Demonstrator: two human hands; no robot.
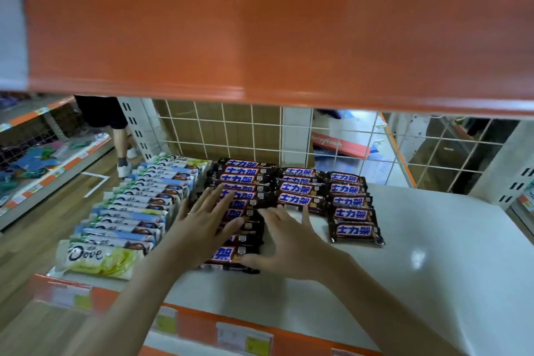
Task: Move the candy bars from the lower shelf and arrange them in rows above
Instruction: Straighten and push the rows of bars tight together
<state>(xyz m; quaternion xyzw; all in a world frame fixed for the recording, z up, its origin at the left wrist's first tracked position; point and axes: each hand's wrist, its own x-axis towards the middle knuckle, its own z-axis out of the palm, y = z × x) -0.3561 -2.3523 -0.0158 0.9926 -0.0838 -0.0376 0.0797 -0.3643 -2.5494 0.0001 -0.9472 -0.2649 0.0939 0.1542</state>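
Three rows of brown candy bars with blue-and-white lettering lie on a white shelf point(433, 254). The left row point(244, 179) is the longest, the middle row point(299, 191) is short, and the right row point(351, 214) ends nearer the front. My left hand point(202, 220) lies flat with spread fingers on the left row. My right hand point(286, 243) touches that row's right side, its thumb at the front bar point(228, 254) and fingers straight.
A row of Dove bars point(135, 211) in white, blue and yellow wrappers fills the shelf's left part. An orange shelf edge point(274, 32) hangs overhead. A wire grid point(260, 133) backs the shelf. A person's legs point(121, 136) stand in the aisle at left.
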